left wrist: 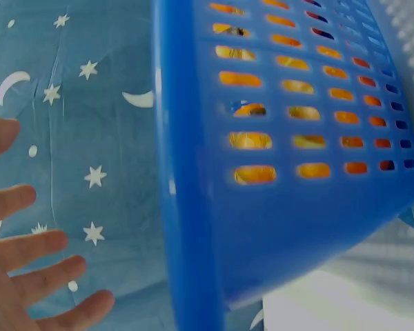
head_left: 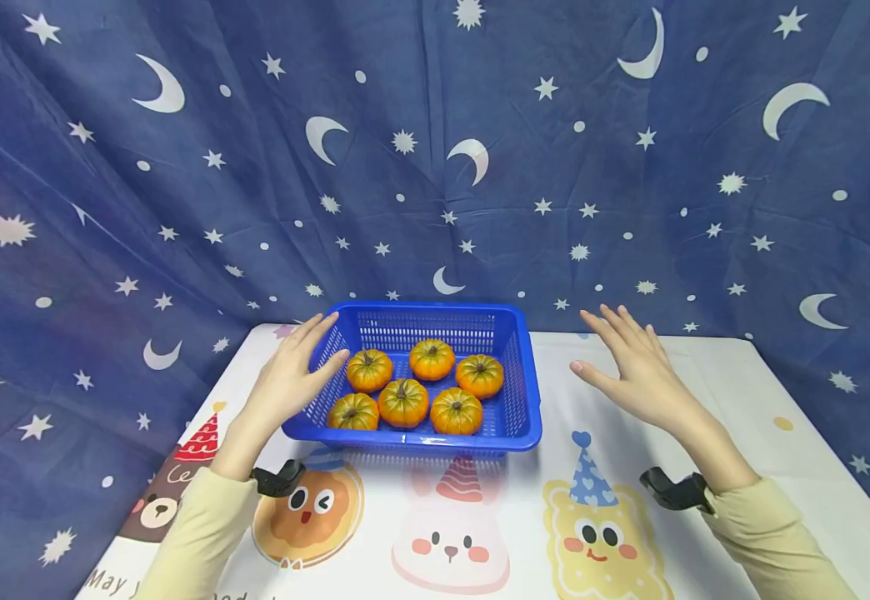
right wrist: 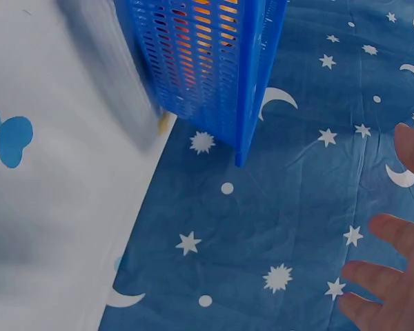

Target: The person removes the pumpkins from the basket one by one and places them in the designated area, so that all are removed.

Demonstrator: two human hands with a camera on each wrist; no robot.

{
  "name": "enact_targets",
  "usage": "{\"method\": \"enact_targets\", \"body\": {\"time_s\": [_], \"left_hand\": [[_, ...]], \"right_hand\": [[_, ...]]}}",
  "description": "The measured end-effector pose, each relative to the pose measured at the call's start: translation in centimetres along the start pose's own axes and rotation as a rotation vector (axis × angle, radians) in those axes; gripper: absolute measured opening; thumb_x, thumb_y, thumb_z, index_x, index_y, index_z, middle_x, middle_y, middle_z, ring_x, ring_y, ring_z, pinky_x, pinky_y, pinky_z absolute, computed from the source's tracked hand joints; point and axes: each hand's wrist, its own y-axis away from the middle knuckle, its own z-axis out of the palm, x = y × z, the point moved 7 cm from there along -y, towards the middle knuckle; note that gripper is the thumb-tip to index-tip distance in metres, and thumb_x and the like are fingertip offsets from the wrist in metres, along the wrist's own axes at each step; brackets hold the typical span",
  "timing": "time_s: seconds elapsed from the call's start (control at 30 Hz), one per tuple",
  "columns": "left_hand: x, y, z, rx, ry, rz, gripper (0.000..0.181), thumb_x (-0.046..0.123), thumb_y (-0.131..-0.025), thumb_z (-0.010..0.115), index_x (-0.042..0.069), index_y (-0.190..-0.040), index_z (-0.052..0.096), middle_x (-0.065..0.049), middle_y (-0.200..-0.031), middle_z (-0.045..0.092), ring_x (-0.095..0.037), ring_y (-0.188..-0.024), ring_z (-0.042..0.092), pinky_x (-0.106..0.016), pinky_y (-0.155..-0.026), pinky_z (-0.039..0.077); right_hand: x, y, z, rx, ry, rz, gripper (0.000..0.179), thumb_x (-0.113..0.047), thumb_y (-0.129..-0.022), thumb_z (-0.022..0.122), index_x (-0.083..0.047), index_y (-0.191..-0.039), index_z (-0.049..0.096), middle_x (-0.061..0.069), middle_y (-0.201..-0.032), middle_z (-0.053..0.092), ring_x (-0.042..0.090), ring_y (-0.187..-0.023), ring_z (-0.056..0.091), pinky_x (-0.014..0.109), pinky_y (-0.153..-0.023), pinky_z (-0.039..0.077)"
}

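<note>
A blue plastic basket [head_left: 531, 400] with slotted walls stands toward the back of the table. Several small orange-green pumpkins [head_left: 403, 403] lie in it in two rough rows. My left hand [head_left: 288, 375], fingers spread and fairly straight, is raised by the basket's left side and overlaps its rim in the head view. In the left wrist view the hand [left wrist: 34, 276] shows apart from the basket wall [left wrist: 283, 221], with nothing in it. My right hand [head_left: 637, 375] hovers to the right of the basket, fingers extended and holding nothing; its fingers [right wrist: 376, 276] also show in the right wrist view.
The table wears a white cloth [head_left: 540, 550] printed with cartoon figures, including a pink rabbit [head_left: 450, 542] and a yellow biscuit [head_left: 603, 542]. A dark blue curtain [head_left: 405, 217] with moons and stars hangs behind and beside it. Black straps [head_left: 677, 490] circle both wrists.
</note>
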Motion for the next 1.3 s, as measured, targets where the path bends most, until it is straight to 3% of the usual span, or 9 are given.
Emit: {"method": "enact_targets", "body": {"time_s": [0.3,0.6,0.87,1.13,1.3], "left_hand": [[-1.5,1.0,-0.3,0.049,0.056,-0.029,0.061,0.043,-0.094,0.056,0.019,-0.148,0.039,-0.019,-0.151,0.039,-0.043,-0.138,0.035,-0.065,-0.108,0.026],[-2.7,1.9,0.3,0.102,0.081,-0.028,0.060,0.036,-0.091,0.062,0.014,-0.144,0.044,-0.017,-0.146,0.045,-0.041,-0.135,0.039,-0.062,-0.108,0.029],[-3.5,2.5,0.7,0.108,0.118,-0.065,0.059,0.033,-0.091,0.061,0.013,-0.144,0.044,-0.019,-0.146,0.045,-0.041,-0.135,0.039,-0.062,-0.108,0.029],[-4.1,3.0,0.9,0.154,0.137,-0.042,0.056,0.026,-0.091,0.062,0.009,-0.141,0.046,-0.021,-0.141,0.048,-0.042,-0.127,0.047,-0.059,-0.092,0.047],[-4.6,3.4,1.2,0.147,0.148,-0.065,0.055,0.024,-0.091,0.061,0.009,-0.142,0.045,-0.022,-0.142,0.047,-0.042,-0.127,0.047,-0.058,-0.091,0.048]], "right_hand": [[-0.9,-0.5,0.1,0.010,-0.007,-0.032,0.074,-0.045,-0.090,0.061,-0.019,-0.152,0.029,0.022,-0.158,0.021,0.040,-0.149,0.007,0.062,-0.116,0.000],[-1.6,-1.3,0.6,0.000,-0.008,-0.052,0.075,-0.041,-0.088,0.064,-0.017,-0.151,0.031,0.022,-0.157,0.023,0.040,-0.148,0.009,0.062,-0.116,0.004],[-2.0,-2.1,1.4,-0.016,0.006,-0.066,0.075,-0.036,-0.086,0.068,-0.014,-0.149,0.034,0.022,-0.156,0.026,0.041,-0.148,0.012,0.062,-0.116,0.007],[-2.5,-2.8,2.4,-0.041,0.012,-0.106,0.077,-0.034,-0.082,0.072,-0.013,-0.147,0.037,0.021,-0.155,0.028,0.040,-0.148,0.015,0.063,-0.115,0.009],[-3.0,-3.3,3.2,-0.076,0.029,-0.142,0.082,-0.038,-0.078,0.075,-0.013,-0.147,0.038,0.020,-0.154,0.031,0.041,-0.146,0.017,0.063,-0.115,0.012]]}}
